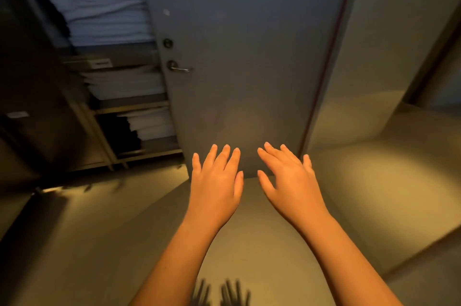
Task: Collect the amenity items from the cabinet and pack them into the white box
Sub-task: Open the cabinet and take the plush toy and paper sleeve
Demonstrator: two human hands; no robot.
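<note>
My left hand (216, 181) and my right hand (289, 181) are stretched out side by side in front of me, palms down, fingers spread, holding nothing. They hover above the floor, just before the bottom of a grey door (244, 61). A shelving unit (117, 106) at the left holds stacks of folded white and dark linen. No white box and no amenity items are visible.
The grey door has a metal lever handle (178, 67) and a lock (167, 43) on its left side. A plain wall (389, 61) stands to the right, with a dark opening at the far right edge. The floor (104, 231) is dim and yellow-lit.
</note>
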